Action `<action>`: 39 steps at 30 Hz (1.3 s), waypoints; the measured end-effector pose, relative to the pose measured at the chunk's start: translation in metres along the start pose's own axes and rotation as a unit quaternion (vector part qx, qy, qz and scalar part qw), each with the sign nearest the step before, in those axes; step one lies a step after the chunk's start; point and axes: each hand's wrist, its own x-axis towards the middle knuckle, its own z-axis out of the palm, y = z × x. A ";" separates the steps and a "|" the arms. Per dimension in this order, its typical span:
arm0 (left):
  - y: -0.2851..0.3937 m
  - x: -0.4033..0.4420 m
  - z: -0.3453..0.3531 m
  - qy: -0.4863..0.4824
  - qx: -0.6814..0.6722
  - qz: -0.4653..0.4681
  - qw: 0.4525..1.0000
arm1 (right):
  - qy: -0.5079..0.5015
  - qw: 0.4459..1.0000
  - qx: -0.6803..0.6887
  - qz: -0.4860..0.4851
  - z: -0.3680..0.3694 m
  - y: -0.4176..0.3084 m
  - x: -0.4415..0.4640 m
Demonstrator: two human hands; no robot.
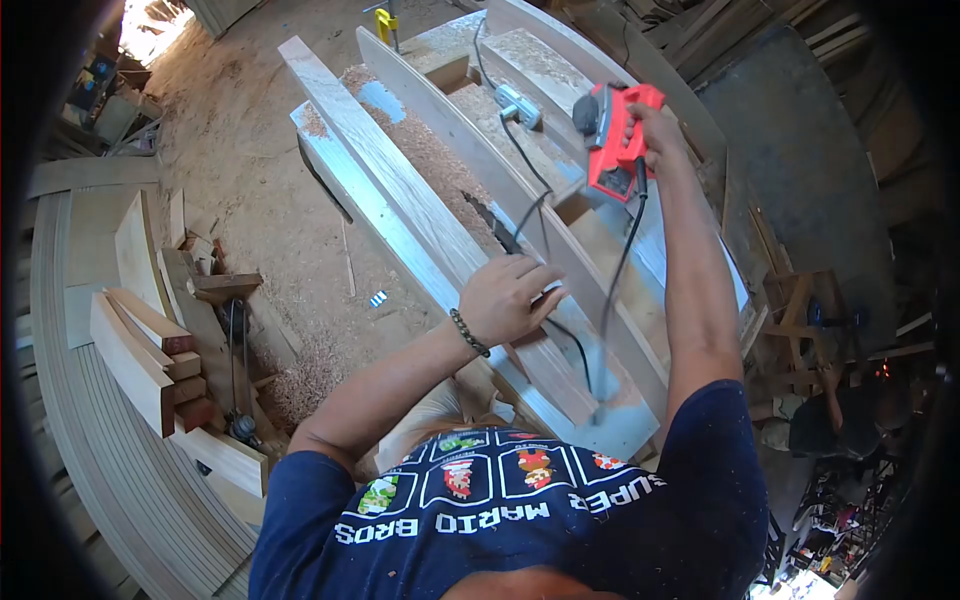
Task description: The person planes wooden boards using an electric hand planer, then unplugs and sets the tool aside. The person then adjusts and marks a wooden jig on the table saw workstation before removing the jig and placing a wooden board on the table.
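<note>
My right hand is wrapped round the handle of a red electric hand planer, raised over the right side of the workbench. A black power cord hangs from the planer's rear and loops down to the bench. My left hand, with a beaded bracelet at the wrist, is over a long wooden board. Its fingers are bent and the thumb is close to them. The cord runs behind this hand and comes out by the thumb; whether the fingers grip it is hidden.
Another long board stands on edge beside the first, with wood shavings between them. A pale-blue cord connector lies beyond. A yellow clamp is at the far end. Stacked timber is at left; a person is at right.
</note>
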 end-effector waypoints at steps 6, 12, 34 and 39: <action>0.115 -0.004 0.043 -0.340 -0.728 -0.419 0.424 | -0.033 0.977 0.144 -0.155 -0.048 -0.085 -0.102; 0.095 0.047 0.105 -0.002 -0.782 -0.511 0.356 | -0.182 0.921 0.190 -0.287 -0.138 -0.124 -0.243; 0.227 0.080 -0.035 -0.117 0.227 0.041 0.966 | -0.198 0.956 -0.212 -0.034 -0.169 0.067 -0.484; 0.277 0.027 -0.010 -0.183 0.022 0.010 0.983 | -0.215 0.922 -0.314 -0.071 -0.165 0.105 -0.473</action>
